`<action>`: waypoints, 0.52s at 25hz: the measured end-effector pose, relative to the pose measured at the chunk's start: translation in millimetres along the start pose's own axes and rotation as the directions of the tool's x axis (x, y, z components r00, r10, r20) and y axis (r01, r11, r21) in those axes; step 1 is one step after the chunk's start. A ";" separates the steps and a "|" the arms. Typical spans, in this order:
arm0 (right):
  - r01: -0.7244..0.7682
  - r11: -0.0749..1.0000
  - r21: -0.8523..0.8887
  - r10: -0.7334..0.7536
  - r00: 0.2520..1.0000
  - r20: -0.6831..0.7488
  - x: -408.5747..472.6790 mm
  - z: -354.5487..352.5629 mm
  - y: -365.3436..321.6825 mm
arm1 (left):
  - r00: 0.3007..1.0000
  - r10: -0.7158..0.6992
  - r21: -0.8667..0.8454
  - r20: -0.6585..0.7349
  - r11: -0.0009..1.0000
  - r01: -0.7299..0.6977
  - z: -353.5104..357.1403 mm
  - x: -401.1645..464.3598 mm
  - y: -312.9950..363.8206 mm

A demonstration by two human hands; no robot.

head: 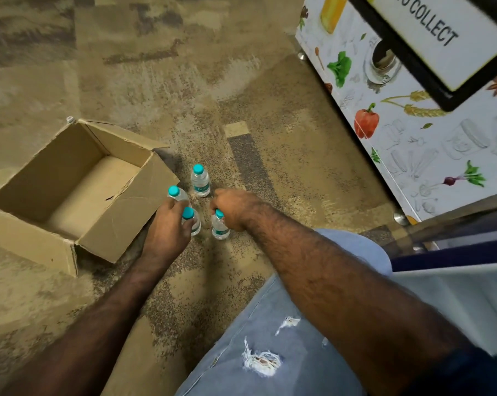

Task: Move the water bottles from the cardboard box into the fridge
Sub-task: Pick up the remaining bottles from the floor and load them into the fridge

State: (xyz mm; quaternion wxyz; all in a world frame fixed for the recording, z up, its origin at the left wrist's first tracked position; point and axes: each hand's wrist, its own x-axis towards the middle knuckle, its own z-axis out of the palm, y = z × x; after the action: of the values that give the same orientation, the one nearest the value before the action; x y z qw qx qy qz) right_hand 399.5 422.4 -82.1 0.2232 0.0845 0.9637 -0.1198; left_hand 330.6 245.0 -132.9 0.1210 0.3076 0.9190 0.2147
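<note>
Water bottles, small clear plastic with teal caps (pixel 200 180): four stand on carpet beside emptied brown cardboard box (pixel 70 192). Left hand (pixel 167 230) grips two, right hand (pixel 234 208) grips one. None in the vegetable-print fridge (pixel 413 132) yet.

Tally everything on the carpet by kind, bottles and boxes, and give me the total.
Water bottles with teal caps: 4: one standing free, two at the left hand (one, another), one at the right hand.
Cardboard box: 1, open, no bottles visible inside.
Total: 5
</note>
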 end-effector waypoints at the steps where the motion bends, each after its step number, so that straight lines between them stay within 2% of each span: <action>1: -0.012 1.000 0.024 0.013 1.000 -0.002 -8.2 -2.1 3.8 | 1.000 0.024 -0.012 -0.016 1.000 -0.024 -3.0 -2.2 5.9; 5: -0.082 0.990 0.118 0.088 0.995 -0.052 -42.6 -12.4 13.0 | 0.983 0.161 -0.074 -0.094 0.983 -0.168 -19.6 -8.0 33.2; 8: -0.121 0.964 0.239 0.165 0.971 -0.171 -80.4 -24.7 16.7 | 0.954 0.254 -0.121 -0.159 0.954 -0.274 -34.6 -13.7 62.4; 13: -0.082 0.888 0.453 0.290 0.863 -0.413 -142.1 -37.1 14.6 | 0.881 0.414 -0.147 -0.227 0.880 -0.452 -64.3 -19.5 119.5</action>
State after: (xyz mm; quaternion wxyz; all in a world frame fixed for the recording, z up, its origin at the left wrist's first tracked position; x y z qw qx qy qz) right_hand 513.4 430.7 11.3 -0.0299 0.2519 0.9266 -0.2776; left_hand 384.4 298.2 -18.6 0.0119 0.4708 0.8081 0.3537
